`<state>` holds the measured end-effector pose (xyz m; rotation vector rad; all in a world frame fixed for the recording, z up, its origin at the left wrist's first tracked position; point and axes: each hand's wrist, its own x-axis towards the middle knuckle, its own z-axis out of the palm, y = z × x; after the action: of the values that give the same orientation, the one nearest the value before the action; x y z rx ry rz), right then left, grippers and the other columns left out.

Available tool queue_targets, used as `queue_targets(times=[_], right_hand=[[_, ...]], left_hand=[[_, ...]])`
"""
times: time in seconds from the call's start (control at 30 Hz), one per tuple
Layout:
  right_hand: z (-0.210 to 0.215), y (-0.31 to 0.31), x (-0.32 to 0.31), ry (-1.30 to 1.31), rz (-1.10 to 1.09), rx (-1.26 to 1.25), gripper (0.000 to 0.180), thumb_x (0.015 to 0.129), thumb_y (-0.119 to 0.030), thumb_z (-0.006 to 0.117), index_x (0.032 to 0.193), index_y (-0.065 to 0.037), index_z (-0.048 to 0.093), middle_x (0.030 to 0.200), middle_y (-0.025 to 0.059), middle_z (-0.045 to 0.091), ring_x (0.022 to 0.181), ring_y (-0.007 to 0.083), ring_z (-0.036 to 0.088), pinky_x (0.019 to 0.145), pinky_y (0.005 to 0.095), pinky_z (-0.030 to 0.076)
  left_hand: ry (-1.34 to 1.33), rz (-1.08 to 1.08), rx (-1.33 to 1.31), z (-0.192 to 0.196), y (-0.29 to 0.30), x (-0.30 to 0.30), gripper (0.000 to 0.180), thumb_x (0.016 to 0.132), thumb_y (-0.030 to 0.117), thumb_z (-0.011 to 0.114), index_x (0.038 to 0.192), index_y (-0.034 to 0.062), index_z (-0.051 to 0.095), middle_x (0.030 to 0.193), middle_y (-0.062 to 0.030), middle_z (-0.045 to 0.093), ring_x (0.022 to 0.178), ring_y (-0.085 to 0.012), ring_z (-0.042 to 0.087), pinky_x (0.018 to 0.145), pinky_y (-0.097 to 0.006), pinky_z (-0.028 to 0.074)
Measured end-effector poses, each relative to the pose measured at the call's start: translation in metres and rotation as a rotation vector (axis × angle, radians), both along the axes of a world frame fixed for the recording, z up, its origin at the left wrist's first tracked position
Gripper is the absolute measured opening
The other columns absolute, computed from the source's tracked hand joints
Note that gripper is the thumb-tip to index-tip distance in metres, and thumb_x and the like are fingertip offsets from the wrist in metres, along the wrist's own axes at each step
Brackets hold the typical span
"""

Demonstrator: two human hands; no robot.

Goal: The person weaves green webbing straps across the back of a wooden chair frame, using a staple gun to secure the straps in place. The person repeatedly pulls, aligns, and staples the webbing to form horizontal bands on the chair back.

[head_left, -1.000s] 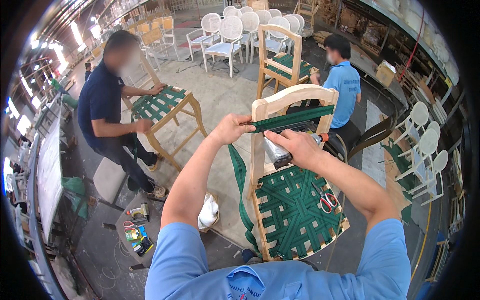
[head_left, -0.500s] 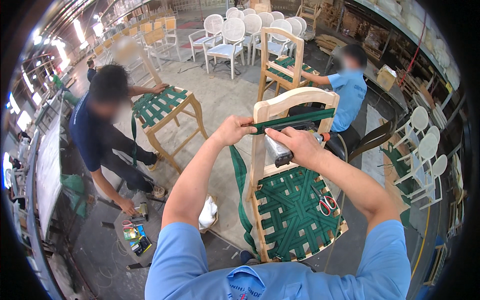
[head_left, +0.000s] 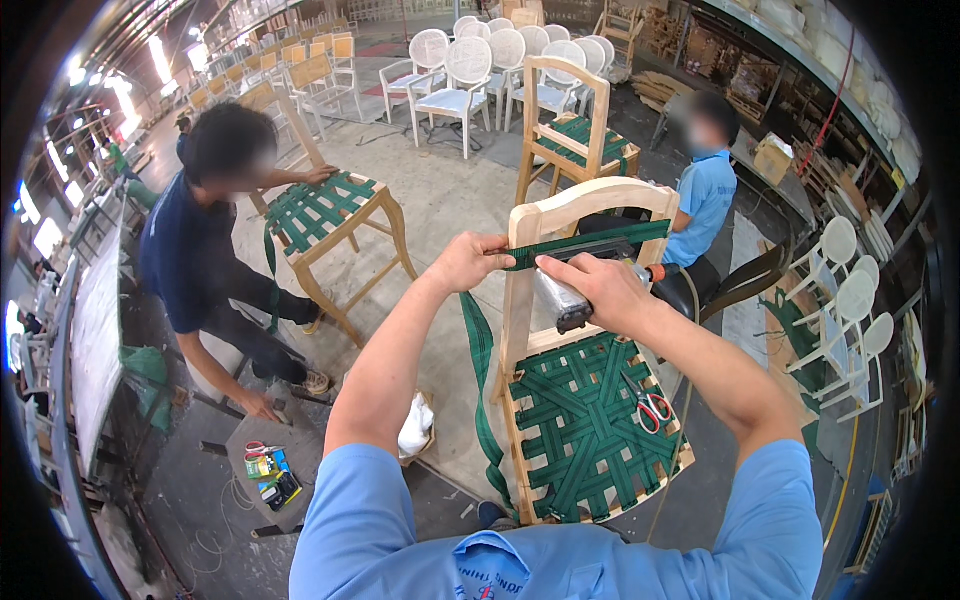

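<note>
A wooden chair (head_left: 592, 202) stands before me, its seat woven with green webbing (head_left: 598, 432). Across its backrest runs a green webbing strap (head_left: 648, 231); my left hand (head_left: 468, 262) pinches its end against the left post. The strap's loose length (head_left: 478, 350) hangs down beside the chair. My right hand (head_left: 608, 296) is wrapped round a silver and black staple gun (head_left: 562, 303), held against the backrest just below the strap. Part of the tool is hidden by my fingers. Scissors with red handles (head_left: 654, 410) lie on the woven seat.
At left a co-worker (head_left: 190, 240) leans on another webbed chair (head_left: 325, 205), reaching to a stool (head_left: 290, 445) with scissors and small packs. Another person (head_left: 705, 210) sits at right near a further chair (head_left: 565, 75). White chairs (head_left: 468, 85) stand behind; a hose (head_left: 682, 405) trails beside my chair.
My staple gun has shifted slightly right; my left hand stays put. The co-worker at left has straightened a little, and the person at right has drawn an arm back from the far chair.
</note>
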<state>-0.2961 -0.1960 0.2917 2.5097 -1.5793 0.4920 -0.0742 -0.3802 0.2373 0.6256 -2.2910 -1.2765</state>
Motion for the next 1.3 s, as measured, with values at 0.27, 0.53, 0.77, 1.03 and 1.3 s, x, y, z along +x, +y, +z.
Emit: queue_targets(times=[0.27, 0.53, 0.77, 1.03, 1.3], right_hand=[[0.002, -0.001, -0.003, -0.006, 0.014, -0.019, 0.085, 0.076, -0.007, 0.08, 0.154, -0.025, 0.052, 0.099, 0.0136, 0.067, 0.089, 0.0377, 0.072, 0.074, 0.0476, 0.059], [0.001, 0.001, -0.005, 0.012, -0.01, 0.019, 0.081, 0.078, -0.009, 0.081, 0.153, -0.024, 0.054, 0.097, 0.0143, 0.066, 0.088, 0.0376, 0.072, 0.073, 0.0483, 0.058], [-0.004, 0.0, -0.005, 0.007, -0.005, 0.02, 0.082, 0.077, -0.009, 0.082, 0.152, -0.024, 0.054, 0.097, 0.0137, 0.066, 0.088, 0.0376, 0.072, 0.073, 0.0481, 0.058], [-0.011, 0.002, -0.005, 0.025, 0.034, 0.009, 0.081, 0.078, -0.007, 0.079, 0.153, -0.024, 0.054, 0.098, 0.0125, 0.066, 0.087, 0.0363, 0.072, 0.072, 0.0472, 0.059], [-0.021, 0.003, -0.004, 0.043, 0.04, -0.008, 0.081, 0.078, -0.006, 0.076, 0.153, -0.024, 0.053, 0.098, 0.012, 0.066, 0.087, 0.0363, 0.072, 0.072, 0.0479, 0.059]], left_hand=[[0.021, 0.0, 0.002, -0.002, 0.0, 0.0, 0.036, 0.098, 0.014, 0.074, 0.133, 0.006, 0.072, 0.106, -0.0059, 0.079, 0.098, -0.0089, 0.064, 0.093, -0.03, 0.053], [0.007, 0.005, -0.012, -0.002, 0.001, -0.001, 0.036, 0.098, 0.015, 0.074, 0.133, 0.0057, 0.072, 0.106, -0.0056, 0.079, 0.097, -0.0089, 0.064, 0.093, -0.031, 0.053], [-0.008, 0.017, -0.025, -0.008, -0.003, 0.0, 0.038, 0.099, 0.014, 0.074, 0.136, 0.007, 0.071, 0.106, -0.0057, 0.079, 0.098, -0.0088, 0.064, 0.095, -0.03, 0.052], [0.004, 0.016, -0.012, -0.005, -0.001, 0.0, 0.037, 0.099, 0.014, 0.074, 0.135, 0.0059, 0.071, 0.107, -0.0065, 0.079, 0.099, -0.0082, 0.064, 0.095, -0.03, 0.053], [-0.014, 0.024, -0.022, -0.003, 0.0, 0.0, 0.037, 0.098, 0.014, 0.075, 0.134, 0.0045, 0.071, 0.108, -0.0051, 0.079, 0.101, -0.0074, 0.063, 0.095, -0.03, 0.052]])
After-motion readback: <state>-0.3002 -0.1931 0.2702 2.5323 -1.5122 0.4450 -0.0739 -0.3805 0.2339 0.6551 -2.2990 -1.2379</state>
